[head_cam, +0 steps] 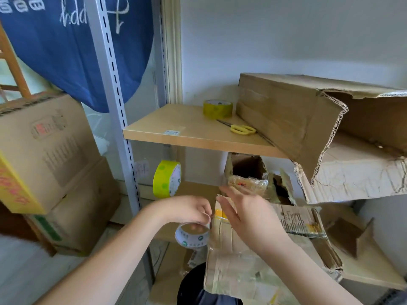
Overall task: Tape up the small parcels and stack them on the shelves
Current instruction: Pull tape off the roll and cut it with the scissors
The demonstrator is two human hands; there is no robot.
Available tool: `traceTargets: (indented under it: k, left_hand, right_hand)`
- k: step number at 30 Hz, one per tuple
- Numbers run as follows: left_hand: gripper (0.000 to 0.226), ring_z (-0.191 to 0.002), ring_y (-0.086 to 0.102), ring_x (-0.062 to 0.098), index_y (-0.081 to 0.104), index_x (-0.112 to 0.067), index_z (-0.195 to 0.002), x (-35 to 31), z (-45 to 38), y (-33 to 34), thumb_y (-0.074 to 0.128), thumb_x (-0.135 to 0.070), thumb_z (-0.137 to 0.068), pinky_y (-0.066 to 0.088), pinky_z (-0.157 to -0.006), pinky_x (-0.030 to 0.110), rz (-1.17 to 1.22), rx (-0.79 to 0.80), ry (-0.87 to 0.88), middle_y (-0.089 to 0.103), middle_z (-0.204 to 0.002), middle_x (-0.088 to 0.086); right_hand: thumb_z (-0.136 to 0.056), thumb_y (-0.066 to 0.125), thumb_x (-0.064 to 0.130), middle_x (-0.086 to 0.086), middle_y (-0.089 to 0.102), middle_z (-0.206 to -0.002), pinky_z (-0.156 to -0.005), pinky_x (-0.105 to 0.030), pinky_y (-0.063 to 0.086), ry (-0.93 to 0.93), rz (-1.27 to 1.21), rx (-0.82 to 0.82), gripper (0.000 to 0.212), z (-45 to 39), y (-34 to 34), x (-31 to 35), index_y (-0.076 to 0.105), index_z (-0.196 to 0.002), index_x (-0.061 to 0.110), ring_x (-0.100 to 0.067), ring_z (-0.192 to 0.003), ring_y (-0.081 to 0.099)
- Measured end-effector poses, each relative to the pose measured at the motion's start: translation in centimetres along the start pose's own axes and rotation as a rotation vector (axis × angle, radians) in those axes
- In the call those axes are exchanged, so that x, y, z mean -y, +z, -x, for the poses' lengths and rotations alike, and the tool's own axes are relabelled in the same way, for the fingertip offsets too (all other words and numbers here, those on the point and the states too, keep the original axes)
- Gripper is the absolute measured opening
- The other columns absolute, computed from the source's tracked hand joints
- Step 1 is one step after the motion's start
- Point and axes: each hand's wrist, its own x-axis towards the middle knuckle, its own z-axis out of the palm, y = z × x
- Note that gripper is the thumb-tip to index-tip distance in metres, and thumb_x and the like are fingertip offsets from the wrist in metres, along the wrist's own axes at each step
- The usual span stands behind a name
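A worn cardboard parcel (233,256) lies low in front of me, against my lap. My left hand (189,211) grips a nearly used-up clear tape roll (192,235) at the parcel's left edge, its fingers curled at the tape's end. With fingers straight, my right hand (244,211) presses flat on the parcel's top flap beside a yellow label (220,213). A yellow-green tape roll (167,179) stands on edge on the lower shelf behind my left hand. Another yellow tape roll (217,108) and yellow-handled scissors (241,128) lie on the upper wooden shelf (176,128).
A long torn cardboard box (293,119) overhangs the upper shelf's right side, on crumpled cardboard (356,172). An open small box (251,175) sits on the lower shelf. Stacked cartons (48,155) stand left of the grey slotted upright (114,89). A blue cloth (72,47) hangs above.
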Motion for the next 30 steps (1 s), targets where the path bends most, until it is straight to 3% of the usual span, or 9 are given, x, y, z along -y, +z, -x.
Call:
traceTargets:
  k: [2, 5, 10, 13, 18, 21, 23, 26, 30]
  left_hand:
    - [0.011, -0.066, 0.060, 0.009, 0.060, -0.023, -0.100, -0.2, 0.1, 0.2, 0.055, -0.023, -0.090, 0.047, -0.071, 0.026, -0.057, 0.008, 0.017, 0.071, -0.076, -0.006]
    - [0.012, -0.058, 0.056, 0.009, 0.058, -0.027, -0.097, -0.5, 0.5, 0.2, 0.052, -0.023, -0.088, 0.046, -0.061, 0.022, -0.115, 0.010, 0.025, 0.068, -0.069, -0.007]
    - [0.022, -0.052, 0.052, 0.011, 0.064, -0.018, -0.105, -0.3, 1.1, 0.2, 0.054, -0.024, -0.086, 0.044, -0.062, 0.025, -0.068, -0.027, 0.033, 0.067, -0.066, -0.003]
    - [0.022, -0.055, 0.054, 0.012, 0.064, -0.017, -0.107, 0.4, 1.3, 0.3, 0.056, -0.025, -0.088, 0.046, -0.066, 0.027, -0.005, -0.042, 0.059, 0.068, -0.068, -0.002]
    - [0.029, -0.063, 0.058, 0.014, 0.061, -0.015, -0.119, 1.6, 1.6, -0.3, 0.061, -0.030, -0.095, 0.047, -0.062, 0.019, 0.126, 0.033, 0.079, 0.071, -0.074, -0.002]
    - [0.025, -0.063, 0.059, 0.013, 0.063, -0.009, -0.110, 1.6, 1.8, -0.9, 0.058, -0.031, -0.097, 0.047, -0.065, 0.020, 0.126, 0.079, 0.049, 0.070, -0.072, 0.001]
    - [0.025, -0.061, 0.058, 0.013, 0.063, -0.007, -0.100, 1.6, 2.0, -1.0, 0.054, -0.029, -0.098, 0.046, -0.068, 0.024, 0.105, 0.097, 0.039, 0.069, -0.069, 0.002]
    - [0.022, -0.064, 0.057, 0.018, 0.063, -0.010, -0.090, 1.5, 2.0, -0.9, 0.052, -0.028, -0.096, 0.044, -0.073, 0.031, 0.072, 0.085, 0.057, 0.068, -0.066, 0.000]
    - [0.022, -0.064, 0.055, 0.018, 0.064, -0.019, -0.079, 1.3, 1.8, -0.4, 0.055, -0.033, -0.093, 0.044, -0.072, 0.027, 0.015, 0.011, 0.034, 0.064, -0.066, 0.002]
  right_hand:
    - [-0.087, 0.061, 0.007, -0.008, 0.066, -0.094, -0.061, -0.034, 0.052, -0.008, 0.059, -0.281, 0.015, -4.0, 0.0, 0.5, 0.066, -0.101, 0.007, -0.032, -0.088, 0.063]
    - [-0.063, 0.065, -0.016, -0.016, 0.061, -0.093, -0.064, -0.034, 0.045, 0.121, 0.127, -0.454, 0.039, -9.3, -1.2, 1.7, 0.064, -0.098, 0.001, -0.037, -0.082, 0.058]
    - [-0.095, 0.041, -0.003, -0.010, 0.057, -0.126, -0.091, -0.034, 0.040, 0.527, 0.131, -0.187, 0.032, -15.9, -3.1, 0.8, 0.059, -0.120, 0.009, -0.029, -0.118, 0.050]
    - [-0.097, 0.047, 0.001, -0.010, 0.067, -0.113, -0.078, -0.032, 0.042, 0.562, 0.268, -0.041, 0.022, -16.8, -4.6, 0.8, 0.066, -0.103, 0.010, -0.028, -0.108, 0.062]
    - [-0.097, 0.055, 0.009, -0.006, 0.062, -0.098, -0.067, -0.030, 0.039, 0.544, 0.295, 0.107, 0.010, -17.1, -7.2, 2.1, 0.056, -0.088, 0.014, -0.025, -0.094, 0.062]
    - [-0.095, 0.057, 0.014, -0.003, 0.047, -0.077, -0.049, -0.028, 0.033, 0.539, 0.382, 0.260, 0.015, -15.4, -9.2, 3.5, 0.052, -0.082, 0.009, -0.019, -0.064, 0.047]
    - [-0.095, 0.059, 0.021, -0.004, 0.044, -0.072, -0.047, -0.027, 0.030, 0.429, 0.390, 0.202, 0.023, -12.2, -10.2, 4.5, 0.049, -0.077, 0.009, -0.020, -0.058, 0.043]
    - [-0.093, 0.059, 0.034, -0.003, 0.059, -0.065, -0.045, -0.027, 0.036, 0.269, 0.045, 0.050, 0.029, -5.1, -7.8, 5.2, 0.054, -0.073, 0.014, -0.024, -0.054, 0.054]
    - [-0.100, 0.054, 0.024, 0.006, 0.062, -0.054, -0.046, -0.018, 0.036, 0.587, -0.748, 0.134, 0.020, 0.0, 0.8, 4.0, 0.063, -0.087, 0.012, -0.007, -0.041, 0.045]
